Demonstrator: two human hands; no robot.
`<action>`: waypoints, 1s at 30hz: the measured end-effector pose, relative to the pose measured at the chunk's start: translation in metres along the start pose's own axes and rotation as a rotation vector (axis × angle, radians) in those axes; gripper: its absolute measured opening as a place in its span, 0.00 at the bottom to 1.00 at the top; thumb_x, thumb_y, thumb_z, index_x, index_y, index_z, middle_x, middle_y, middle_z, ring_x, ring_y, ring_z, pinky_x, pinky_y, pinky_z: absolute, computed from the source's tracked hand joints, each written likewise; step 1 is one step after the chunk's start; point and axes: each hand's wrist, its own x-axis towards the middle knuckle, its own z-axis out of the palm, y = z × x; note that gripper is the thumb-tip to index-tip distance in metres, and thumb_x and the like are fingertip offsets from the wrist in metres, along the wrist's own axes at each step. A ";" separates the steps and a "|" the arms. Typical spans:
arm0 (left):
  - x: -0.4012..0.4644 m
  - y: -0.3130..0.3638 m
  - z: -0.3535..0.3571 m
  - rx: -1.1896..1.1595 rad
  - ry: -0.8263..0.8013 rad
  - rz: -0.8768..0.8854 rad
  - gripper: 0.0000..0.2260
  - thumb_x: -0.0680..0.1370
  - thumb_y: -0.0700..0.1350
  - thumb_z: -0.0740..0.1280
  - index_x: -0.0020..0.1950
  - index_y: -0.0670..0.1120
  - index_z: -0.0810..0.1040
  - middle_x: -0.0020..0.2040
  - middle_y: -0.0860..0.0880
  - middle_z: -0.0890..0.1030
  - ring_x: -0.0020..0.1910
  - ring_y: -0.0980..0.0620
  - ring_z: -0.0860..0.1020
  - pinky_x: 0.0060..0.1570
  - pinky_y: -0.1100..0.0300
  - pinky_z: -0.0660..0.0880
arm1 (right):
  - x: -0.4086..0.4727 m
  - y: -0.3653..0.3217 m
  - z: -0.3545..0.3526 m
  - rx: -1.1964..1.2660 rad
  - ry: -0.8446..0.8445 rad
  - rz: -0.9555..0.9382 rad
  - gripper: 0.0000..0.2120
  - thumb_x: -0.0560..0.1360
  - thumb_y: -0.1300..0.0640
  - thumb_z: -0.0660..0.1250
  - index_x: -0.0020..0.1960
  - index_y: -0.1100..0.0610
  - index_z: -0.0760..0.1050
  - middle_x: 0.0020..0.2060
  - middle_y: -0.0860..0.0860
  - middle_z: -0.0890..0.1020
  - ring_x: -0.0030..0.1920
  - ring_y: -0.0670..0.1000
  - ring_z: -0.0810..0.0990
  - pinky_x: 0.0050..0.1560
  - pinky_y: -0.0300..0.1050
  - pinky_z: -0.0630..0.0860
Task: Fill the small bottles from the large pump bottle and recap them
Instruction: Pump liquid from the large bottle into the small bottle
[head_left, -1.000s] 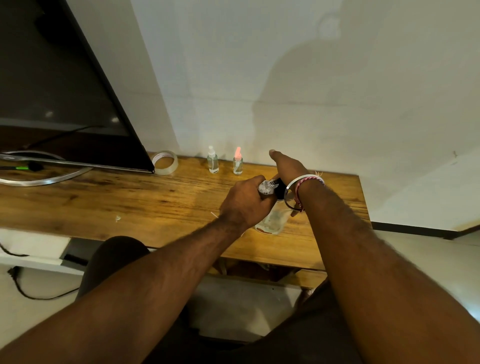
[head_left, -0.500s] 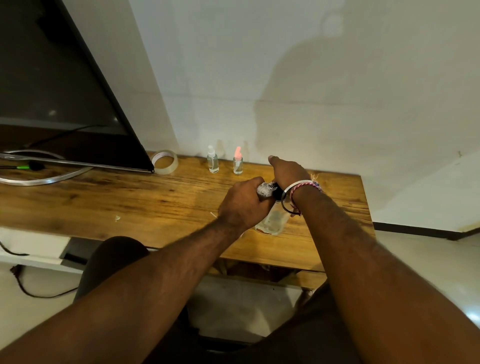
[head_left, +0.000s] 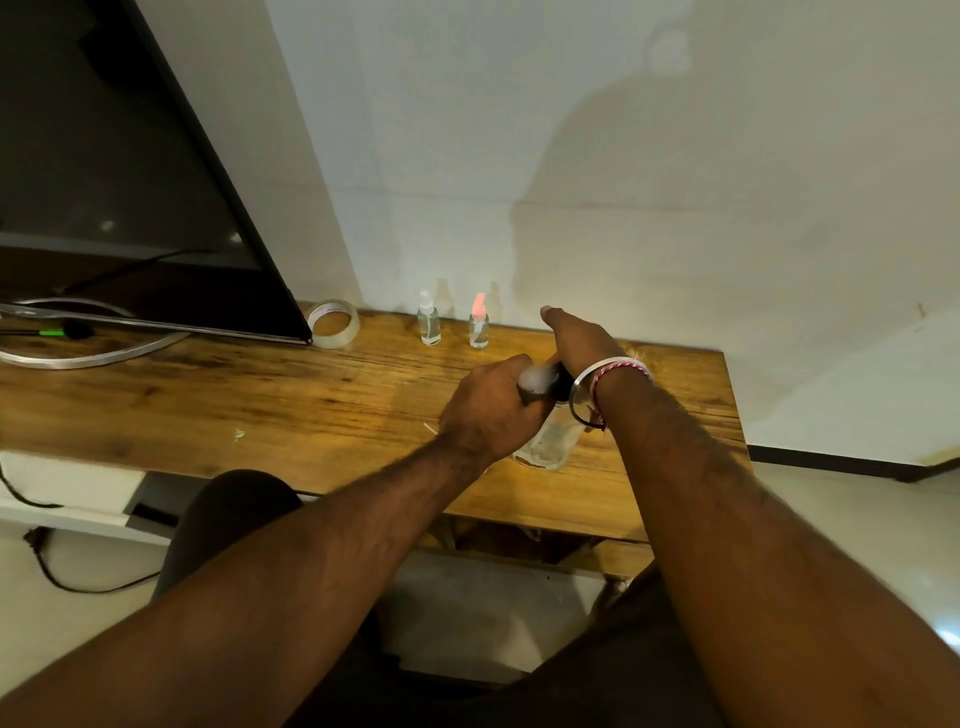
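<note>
Your right hand (head_left: 576, 338) has dropped, palm pressing the pump bottle (head_left: 553, 441); left hand (head_left: 488, 410) grip pinches small bottle (head_left: 532, 378), filling.

Dim, warm light. A broad soft shadow falls on the wall (head_left: 597, 171) above the table (head_left: 260, 405); wide-angle bending at edges, hands slightly blurred.

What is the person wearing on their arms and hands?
Both arms are bare, with no sleeves and no gloves. The left hand and its wrist carry nothing. Behind the right hand, the wrist has a thin silver metal bangle and a twisted red and white thread tied round it, with a loose end hanging down.
</note>
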 end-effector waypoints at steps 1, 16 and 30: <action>0.000 0.001 0.000 -0.001 -0.002 -0.004 0.09 0.79 0.54 0.72 0.45 0.50 0.80 0.36 0.54 0.81 0.35 0.53 0.80 0.33 0.51 0.80 | -0.001 -0.001 -0.002 0.062 -0.026 0.028 0.32 0.72 0.32 0.59 0.55 0.58 0.80 0.52 0.58 0.83 0.52 0.60 0.82 0.63 0.57 0.74; 0.002 0.000 0.001 -0.010 -0.015 -0.004 0.08 0.78 0.53 0.73 0.44 0.52 0.78 0.36 0.55 0.81 0.35 0.54 0.80 0.33 0.55 0.78 | 0.003 -0.004 -0.001 -0.077 -0.031 -0.078 0.26 0.82 0.40 0.53 0.64 0.59 0.77 0.61 0.60 0.80 0.60 0.62 0.78 0.67 0.57 0.71; -0.001 -0.005 0.004 -0.018 0.010 0.003 0.08 0.78 0.53 0.73 0.44 0.51 0.79 0.36 0.54 0.81 0.36 0.52 0.80 0.35 0.50 0.80 | 0.010 0.009 0.005 -0.456 0.145 -0.220 0.19 0.83 0.50 0.48 0.60 0.56 0.73 0.44 0.58 0.77 0.43 0.59 0.74 0.46 0.47 0.69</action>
